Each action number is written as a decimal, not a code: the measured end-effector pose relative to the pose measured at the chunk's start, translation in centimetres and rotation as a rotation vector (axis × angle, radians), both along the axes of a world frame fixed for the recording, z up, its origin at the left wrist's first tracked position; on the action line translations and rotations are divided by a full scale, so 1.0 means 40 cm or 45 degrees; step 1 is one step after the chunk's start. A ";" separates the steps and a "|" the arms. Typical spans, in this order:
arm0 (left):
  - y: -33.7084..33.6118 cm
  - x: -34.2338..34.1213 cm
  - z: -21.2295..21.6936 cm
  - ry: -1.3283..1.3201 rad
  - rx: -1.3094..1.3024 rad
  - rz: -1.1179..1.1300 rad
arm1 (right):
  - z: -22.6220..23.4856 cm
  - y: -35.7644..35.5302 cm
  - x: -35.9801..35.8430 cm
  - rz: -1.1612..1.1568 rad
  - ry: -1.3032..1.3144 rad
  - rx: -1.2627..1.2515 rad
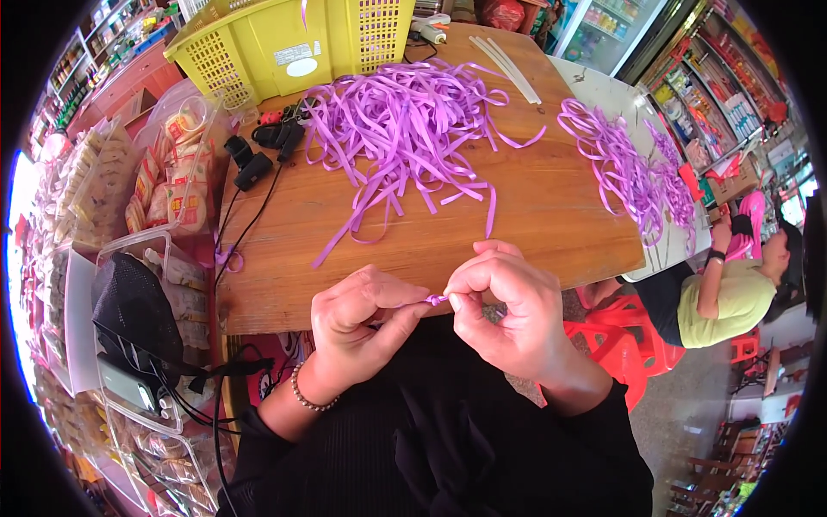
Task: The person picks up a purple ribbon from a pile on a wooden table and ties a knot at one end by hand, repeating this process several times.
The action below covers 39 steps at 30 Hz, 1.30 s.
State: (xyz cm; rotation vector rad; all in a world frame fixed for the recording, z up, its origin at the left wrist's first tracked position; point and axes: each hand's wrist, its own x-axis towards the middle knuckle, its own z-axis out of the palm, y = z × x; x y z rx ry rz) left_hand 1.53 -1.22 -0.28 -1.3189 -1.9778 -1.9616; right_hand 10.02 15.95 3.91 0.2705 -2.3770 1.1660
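Purple knotted ribbon (434, 300) spans the small gap between your two hands by the near edge of the wooden table (551, 207). Your left hand (362, 323) grips one side between thumb and forefinger; your right hand (508, 310) pinches the other. From the knot, a heap of loose purple ribbons (413, 129) lies at 12 o'clock, a yellow crate (271, 56) stands at 11, a second purple bundle (612, 159) spreads at 2, and a person in a yellow top (732, 297) sits at 3.
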 end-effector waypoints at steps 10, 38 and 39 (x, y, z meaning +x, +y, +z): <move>0.006 0.003 -0.017 -0.396 0.072 -0.179 | 0.018 -0.012 -0.007 0.034 -0.099 0.008; -0.001 -0.001 -0.020 -0.751 0.037 -0.353 | -0.003 0.004 -0.008 -0.033 0.062 0.195; -0.002 -0.002 -0.021 -0.774 0.024 -0.366 | -0.003 0.005 -0.008 -0.038 0.052 0.199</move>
